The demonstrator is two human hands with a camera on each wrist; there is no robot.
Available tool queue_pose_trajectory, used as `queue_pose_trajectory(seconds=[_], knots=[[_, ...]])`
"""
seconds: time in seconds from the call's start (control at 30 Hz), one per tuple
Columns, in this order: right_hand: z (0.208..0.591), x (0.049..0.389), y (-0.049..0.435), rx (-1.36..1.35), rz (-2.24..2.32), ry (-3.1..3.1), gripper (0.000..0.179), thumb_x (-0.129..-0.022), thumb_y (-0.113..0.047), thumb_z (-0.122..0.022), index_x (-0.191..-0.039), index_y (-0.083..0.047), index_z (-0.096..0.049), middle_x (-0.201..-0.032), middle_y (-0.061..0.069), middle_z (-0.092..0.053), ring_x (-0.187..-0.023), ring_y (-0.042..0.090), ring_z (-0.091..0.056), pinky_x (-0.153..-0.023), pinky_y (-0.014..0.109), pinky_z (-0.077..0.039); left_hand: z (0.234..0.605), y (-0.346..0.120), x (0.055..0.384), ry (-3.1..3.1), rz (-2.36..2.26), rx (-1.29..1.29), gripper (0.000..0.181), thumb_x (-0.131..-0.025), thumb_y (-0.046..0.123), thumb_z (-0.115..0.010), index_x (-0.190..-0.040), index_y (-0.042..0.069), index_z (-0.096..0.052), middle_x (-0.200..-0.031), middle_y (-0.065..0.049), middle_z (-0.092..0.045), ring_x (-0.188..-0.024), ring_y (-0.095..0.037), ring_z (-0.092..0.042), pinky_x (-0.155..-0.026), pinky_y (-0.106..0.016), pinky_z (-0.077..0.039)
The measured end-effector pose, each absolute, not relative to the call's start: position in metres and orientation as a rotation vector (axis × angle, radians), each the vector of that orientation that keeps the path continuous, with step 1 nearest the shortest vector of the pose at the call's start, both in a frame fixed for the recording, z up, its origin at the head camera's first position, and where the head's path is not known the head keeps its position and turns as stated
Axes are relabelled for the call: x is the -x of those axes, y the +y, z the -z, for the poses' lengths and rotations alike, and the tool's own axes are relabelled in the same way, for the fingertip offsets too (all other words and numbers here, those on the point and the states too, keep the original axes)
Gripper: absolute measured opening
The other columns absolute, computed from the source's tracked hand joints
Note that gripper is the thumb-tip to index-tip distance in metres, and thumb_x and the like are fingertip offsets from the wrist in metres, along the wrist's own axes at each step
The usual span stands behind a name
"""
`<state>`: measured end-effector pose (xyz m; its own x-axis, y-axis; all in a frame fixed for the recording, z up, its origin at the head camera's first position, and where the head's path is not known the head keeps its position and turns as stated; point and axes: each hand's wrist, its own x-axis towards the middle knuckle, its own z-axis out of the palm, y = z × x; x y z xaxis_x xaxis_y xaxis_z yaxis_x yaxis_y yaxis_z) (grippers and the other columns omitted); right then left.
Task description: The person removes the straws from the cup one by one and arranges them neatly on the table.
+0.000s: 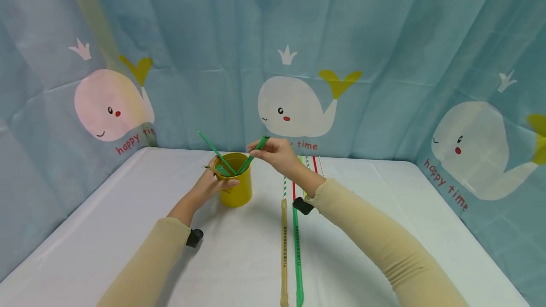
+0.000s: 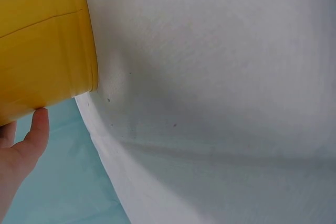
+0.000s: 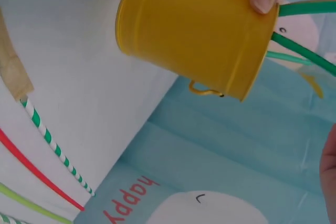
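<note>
A yellow metal pail (image 1: 240, 192) with small side lugs stands near the table's back edge in the head view. My left hand (image 1: 207, 185) grips it at the rim, thumb on the front side; in the left wrist view its fingers (image 2: 38, 132) press against the pail's wall. Slim green sticks (image 1: 211, 146) lean out of the mouth. My right hand (image 1: 275, 153) pinches the upper end of a thicker green strip (image 1: 252, 156), whose lower end is inside the pail. In the right wrist view, the green strips (image 3: 310, 7) jut from the pail's mouth.
Right of the pail, a brown strip (image 1: 284, 250) and a green strip (image 1: 297, 255), both printed with lettering, lie lengthwise on the white table (image 1: 384, 203). Thin striped, red and lime sticks (image 3: 37, 169) lie beyond them. A blue whale-print curtain (image 1: 204, 98) hangs behind.
</note>
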<state>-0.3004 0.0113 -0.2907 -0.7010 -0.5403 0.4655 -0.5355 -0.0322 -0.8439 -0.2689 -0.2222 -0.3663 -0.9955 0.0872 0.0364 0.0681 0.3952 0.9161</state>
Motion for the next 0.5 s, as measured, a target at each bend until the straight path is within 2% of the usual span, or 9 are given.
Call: queue_pose_trajectory(seconds=[0.17,0.23,0.4,0.5], knots=[[0.2899,0.3015,0.0145,1.174,1.864,2.282,0.015,-0.093,-0.003,-0.063,-0.102,0.008,-0.067,-0.093,0.012,-0.067,-0.080,0.021,-0.059,-0.075,0.027,-0.051,0.3652,-0.2226,0.2698,2.641,-1.676,-0.156,0.103,-0.086,0.040,-0.073,-0.154,0.009,-0.002,-0.150,-0.021,-0.029,-0.135,-0.039,-0.032,-0.110,-0.061,-0.023],[0.2895,0.3008,0.0159,1.176,1.852,2.276,0.015,-0.095,-0.005,-0.061,-0.102,0.007,-0.066,-0.088,0.012,-0.064,-0.075,0.016,-0.055,-0.070,0.026,-0.048,0.3660,-0.2225,0.2702,2.654,-1.664,-0.156,0.102,-0.086,0.040,-0.073,-0.154,0.009,-0.003,-0.150,-0.020,-0.029,-0.136,-0.038,-0.031,-0.111,-0.062,-0.021],[0.2888,0.2993,0.0186,1.223,1.808,2.237,0.016,-0.097,-0.004,-0.056,-0.105,0.008,-0.064,-0.070,0.007,-0.053,-0.063,0.016,-0.044,-0.057,0.025,-0.038,0.3667,-0.2216,0.2697,2.653,-1.687,-0.153,0.096,-0.087,0.034,-0.074,-0.152,0.009,-0.010,-0.147,-0.019,-0.034,-0.133,-0.038,-0.035,-0.110,-0.059,-0.026],[0.2881,0.2982,0.0199,1.231,1.778,2.218,0.017,-0.097,-0.004,-0.056,-0.105,0.009,-0.064,-0.065,0.002,-0.054,-0.061,0.018,-0.048,-0.058,0.025,-0.043,0.3657,-0.2202,0.2687,2.632,-1.727,-0.168,0.090,-0.087,0.029,-0.075,-0.151,0.008,-0.015,-0.144,-0.020,-0.036,-0.132,-0.039,-0.036,-0.110,-0.059,-0.027]])
